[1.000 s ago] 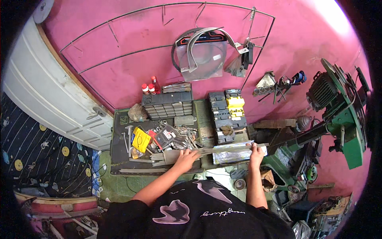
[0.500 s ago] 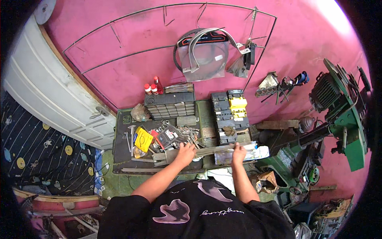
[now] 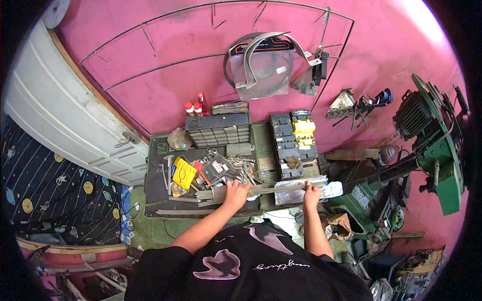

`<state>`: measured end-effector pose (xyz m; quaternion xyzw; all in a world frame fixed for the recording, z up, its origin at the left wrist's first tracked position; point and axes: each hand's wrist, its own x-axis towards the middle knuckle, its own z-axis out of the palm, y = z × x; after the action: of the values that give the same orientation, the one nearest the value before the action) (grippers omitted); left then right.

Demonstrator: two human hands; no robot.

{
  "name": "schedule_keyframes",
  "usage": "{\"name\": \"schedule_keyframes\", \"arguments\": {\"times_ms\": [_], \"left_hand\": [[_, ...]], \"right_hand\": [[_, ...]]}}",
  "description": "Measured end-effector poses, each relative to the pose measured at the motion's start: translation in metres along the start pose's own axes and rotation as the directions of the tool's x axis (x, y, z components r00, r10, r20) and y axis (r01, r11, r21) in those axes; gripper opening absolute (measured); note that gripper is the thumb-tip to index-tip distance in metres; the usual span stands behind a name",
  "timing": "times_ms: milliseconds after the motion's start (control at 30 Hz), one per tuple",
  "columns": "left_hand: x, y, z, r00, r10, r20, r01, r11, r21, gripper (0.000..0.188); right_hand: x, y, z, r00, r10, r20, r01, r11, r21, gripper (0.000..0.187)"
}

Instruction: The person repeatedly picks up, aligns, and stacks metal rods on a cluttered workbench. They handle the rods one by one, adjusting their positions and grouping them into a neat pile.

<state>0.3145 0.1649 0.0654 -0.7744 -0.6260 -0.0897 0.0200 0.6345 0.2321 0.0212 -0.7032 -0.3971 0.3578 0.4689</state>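
Note:
A bundle of thin grey welding rods (image 3: pixel 268 189) lies level across the front of the bench, with a grey wrap (image 3: pixel 219 194) around its left part. My left hand (image 3: pixel 237 192) rests over the bundle just right of this wrap, its fingers curled onto the rods. At the right end, my right hand (image 3: pixel 311 193) pinches the rods between thumb and fingers. Beneath that end is a shiny white and blue plastic packet (image 3: pixel 331 189). Beyond my left hand lie a yellow packet (image 3: pixel 184 173), a dark clear-topped case (image 3: pixel 216 168) and a heap of metal tools (image 3: pixel 244 169).
Behind the tools stands a drawer cabinet (image 3: pixel 219 131) with red bottles (image 3: pixel 202 104) on top. Black and yellow power-tool batteries or cases (image 3: pixel 294 143) stand to its right. A green machine (image 3: pixel 444 165) rises at the right, and a white door (image 3: pixel 80 115) is at the left.
My right hand has shifted slightly right along the rods. My left hand stays at nearly the same place on the bundle. The whole view has moved a little.

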Motion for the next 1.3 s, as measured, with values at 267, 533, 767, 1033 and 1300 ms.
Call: {"name": "schedule_keyframes", "arguments": {"times_ms": [267,533,767,1033,1300], "left_hand": [[-0.003,0.008,0.003,0.997,0.075,-0.017,-0.077,0.993,-0.093,0.027],[-0.003,0.002,0.005,0.994,0.029,-0.107,-0.047,0.983,-0.175,0.016],[-0.019,-0.011,0.001,0.999,0.000,0.040,0.014,0.934,-0.356,0.036],[-0.102,-0.117,0.007,0.680,-0.734,-0.012,0.696,0.650,-0.306,0.048],[-0.184,-0.200,0.014,0.483,-0.869,0.104,0.871,0.466,-0.155,0.047]], "right_hand": [[-0.026,0.020,0.055,0.978,0.152,0.145,-0.158,0.987,0.030,0.021],[-0.084,0.014,0.135,0.864,0.419,0.280,-0.482,0.849,0.217,0.024],[-0.102,0.002,0.130,0.772,0.505,0.387,-0.613,0.751,0.244,0.022],[-0.102,0.031,0.134,0.774,0.529,0.347,-0.618,0.750,0.234,0.025],[-0.115,0.030,0.141,0.792,0.510,0.336,-0.559,0.827,0.059,0.025]]}}
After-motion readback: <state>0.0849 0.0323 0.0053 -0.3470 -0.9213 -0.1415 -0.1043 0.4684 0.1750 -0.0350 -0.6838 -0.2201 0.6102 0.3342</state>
